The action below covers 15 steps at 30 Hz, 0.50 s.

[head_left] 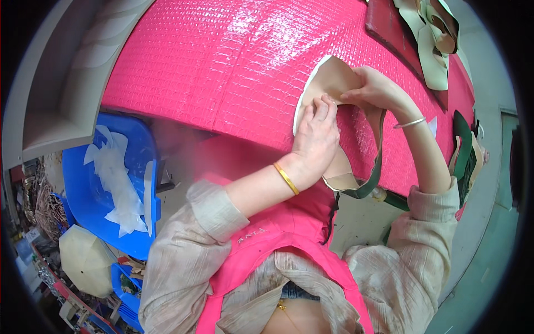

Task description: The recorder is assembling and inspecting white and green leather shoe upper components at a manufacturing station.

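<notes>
A curved, strap-like shoe upper [332, 78] lies over the near right part of the pink-covered table [233, 67]. Its inner face is tan, a white strip runs along its left edge, and dark green shows on the outer side of its looped end, which hangs past the table's edge. My left hand [318, 133] is closed on the left side of the piece, its fingers bent together against the tan face. With my right hand [375, 89] I grip the far right edge, fingers curled at the material. Part of the piece is hidden beneath my left hand.
More green and tan cut pieces [433, 55] lie on a dark red board [389, 28] at the far right. Other green pieces [463, 145] hang at the right edge. On the left stand a grey shelf [58, 125] and a blue bin [83, 172] holding white sheets.
</notes>
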{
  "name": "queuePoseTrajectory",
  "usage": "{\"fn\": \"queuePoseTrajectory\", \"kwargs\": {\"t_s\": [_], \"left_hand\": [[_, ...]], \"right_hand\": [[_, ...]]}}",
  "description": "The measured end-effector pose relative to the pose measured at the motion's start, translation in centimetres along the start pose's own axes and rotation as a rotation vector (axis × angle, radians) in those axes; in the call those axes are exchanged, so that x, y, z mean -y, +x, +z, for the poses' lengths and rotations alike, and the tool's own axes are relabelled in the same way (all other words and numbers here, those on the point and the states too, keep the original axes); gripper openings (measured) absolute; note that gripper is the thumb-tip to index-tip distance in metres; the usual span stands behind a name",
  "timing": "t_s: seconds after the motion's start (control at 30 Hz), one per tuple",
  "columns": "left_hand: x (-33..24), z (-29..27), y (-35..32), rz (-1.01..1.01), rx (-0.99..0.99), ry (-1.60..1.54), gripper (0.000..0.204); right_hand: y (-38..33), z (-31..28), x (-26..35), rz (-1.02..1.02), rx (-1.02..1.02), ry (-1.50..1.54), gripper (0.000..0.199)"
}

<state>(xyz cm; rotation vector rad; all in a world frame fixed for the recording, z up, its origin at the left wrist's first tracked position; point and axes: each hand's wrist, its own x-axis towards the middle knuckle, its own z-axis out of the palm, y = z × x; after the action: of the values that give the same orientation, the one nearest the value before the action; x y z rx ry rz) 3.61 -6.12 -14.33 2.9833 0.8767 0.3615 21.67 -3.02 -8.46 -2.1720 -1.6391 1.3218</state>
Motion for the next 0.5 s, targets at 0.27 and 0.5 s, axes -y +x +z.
{"fn": "queuePoseTrajectory", "kwargs": {"t_s": [0.27,0.5], "left_hand": [[3.2,1.0,0.5,0.149,-0.158,-0.316,0.039],[3.0,1.8,2.0,0.246,-0.286,-0.376,0.036]], "right_hand": [[0.0,0.3,-0.9,-0.012,-0.143,-0.374,0.025],[-0.1,0.9,-1.7,-0.114,-0.242,-0.392,0.025]]}}
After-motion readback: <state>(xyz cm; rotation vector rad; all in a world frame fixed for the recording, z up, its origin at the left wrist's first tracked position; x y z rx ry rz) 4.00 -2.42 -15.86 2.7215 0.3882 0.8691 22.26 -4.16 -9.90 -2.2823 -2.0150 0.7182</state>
